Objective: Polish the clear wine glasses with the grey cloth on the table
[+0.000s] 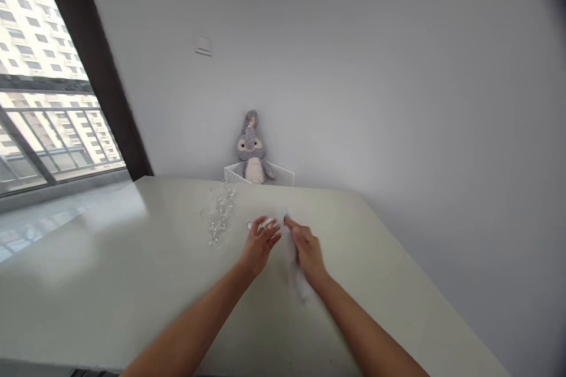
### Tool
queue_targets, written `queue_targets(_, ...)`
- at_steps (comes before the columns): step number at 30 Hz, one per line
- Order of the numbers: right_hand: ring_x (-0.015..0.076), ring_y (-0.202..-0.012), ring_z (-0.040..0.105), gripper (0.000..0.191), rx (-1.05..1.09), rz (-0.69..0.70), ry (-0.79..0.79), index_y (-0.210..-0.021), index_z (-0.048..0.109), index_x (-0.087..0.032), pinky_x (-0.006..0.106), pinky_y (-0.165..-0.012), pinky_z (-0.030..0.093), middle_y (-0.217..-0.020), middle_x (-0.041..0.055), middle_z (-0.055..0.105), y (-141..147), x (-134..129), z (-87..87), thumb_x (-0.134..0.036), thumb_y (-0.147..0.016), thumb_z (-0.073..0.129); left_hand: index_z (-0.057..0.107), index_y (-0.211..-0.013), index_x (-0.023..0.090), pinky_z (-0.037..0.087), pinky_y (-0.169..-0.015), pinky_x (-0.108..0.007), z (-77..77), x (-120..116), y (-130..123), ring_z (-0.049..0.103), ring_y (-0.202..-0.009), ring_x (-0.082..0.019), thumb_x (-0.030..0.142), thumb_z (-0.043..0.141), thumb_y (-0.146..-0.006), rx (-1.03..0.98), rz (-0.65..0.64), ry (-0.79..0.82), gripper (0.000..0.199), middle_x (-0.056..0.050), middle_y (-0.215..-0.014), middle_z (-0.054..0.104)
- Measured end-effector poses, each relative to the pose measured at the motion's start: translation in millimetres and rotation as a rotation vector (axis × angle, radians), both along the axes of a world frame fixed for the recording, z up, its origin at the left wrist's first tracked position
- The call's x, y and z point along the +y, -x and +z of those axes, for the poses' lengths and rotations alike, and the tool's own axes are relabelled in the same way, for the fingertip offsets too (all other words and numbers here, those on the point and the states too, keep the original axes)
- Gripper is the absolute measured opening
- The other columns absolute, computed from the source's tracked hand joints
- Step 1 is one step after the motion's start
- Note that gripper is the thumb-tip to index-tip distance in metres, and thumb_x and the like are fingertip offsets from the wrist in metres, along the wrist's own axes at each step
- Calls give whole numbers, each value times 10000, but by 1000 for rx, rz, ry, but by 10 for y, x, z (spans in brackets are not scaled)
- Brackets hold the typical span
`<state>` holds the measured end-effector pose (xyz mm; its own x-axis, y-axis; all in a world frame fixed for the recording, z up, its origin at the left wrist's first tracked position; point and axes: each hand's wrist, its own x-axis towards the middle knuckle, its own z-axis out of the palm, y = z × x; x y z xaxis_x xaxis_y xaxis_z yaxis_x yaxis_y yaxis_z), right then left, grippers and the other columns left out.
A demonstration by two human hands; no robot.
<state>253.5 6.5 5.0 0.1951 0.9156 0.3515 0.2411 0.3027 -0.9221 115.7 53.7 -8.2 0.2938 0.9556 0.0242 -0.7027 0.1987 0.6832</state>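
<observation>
Clear glasses (219, 218), white cloth (295, 271), off-white table (110, 283), grey & white plush (252, 150), white mesh basket (283, 175), dk brown frame (95, 65).

Clear glossy glasses (219, 218) on smooth matt table (110, 271).

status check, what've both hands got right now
Left hand closed on a clear glass. Right hand holds a white cloth against it. More clear glasses stand just left on the table, apart from the hands.
</observation>
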Motion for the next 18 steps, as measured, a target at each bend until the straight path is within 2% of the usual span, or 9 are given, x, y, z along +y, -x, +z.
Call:
queue_targets(3,234,-1103,434,441,-199,22,-63,-1220,481,-248,415,-952,330,-1252,43,490,43,80,-184,-456,-844,377,467,-989,229,454,-778,-263,-32,120,-84,584,-862,-121,224,654,-696,59,-71,-69,347,-36,-1024,573)
queue_targets(6,217,-1042,491,475,-192,159,-30,-1247,440,-226,366,-885,398,-1212,59,515,-13,136,-367,-457,-833,408,462,-1008,222,443,-794,-286,-109,168,-90,578,-883,-144,214,678,-663,135,-91,-133,407,-54,-1046,567)
queue_targets(10,194,-875,564,406,-58,260,50,-1071,566,-205,326,-783,453,-934,30,614,-58,190,-530,-474,-774,501,453,-1038,219,451,-708,-252,-255,153,-90,576,-799,-142,188,680,-654,265,-168,-244,447,-34,-926,587)
queue_targets(13,170,-721,573,333,49,297,132,-916,617,-205,305,-666,482,-768,5,599,-62,205,-573,-472,-725,564,459,-1063,220,446,-655,-229,-303,138,-75,564,-767,-142,198,669,-669,331,-205,-315,447,-31,-874,585)
queue_targets(15,154,-644,563,307,154,335,189,-866,617,-200,296,-597,488,-735,2,588,-68,193,-569,-465,-717,577,459,-1111,221,450,-682,-244,-287,137,-45,559,-820,-160,228,651,-690,354,-230,-355,463,-55,-930,582)
queue_targets(18,148,-602,571,324,393,424,280,-915,580,-180,301,-558,492,-733,20,594,-77,155,-549,-462,-762,531,484,-1142,214,442,-780,-292,-231,147,17,521,-965,-202,270,637,-703,411,-250,-409,468,-100,-1105,533)
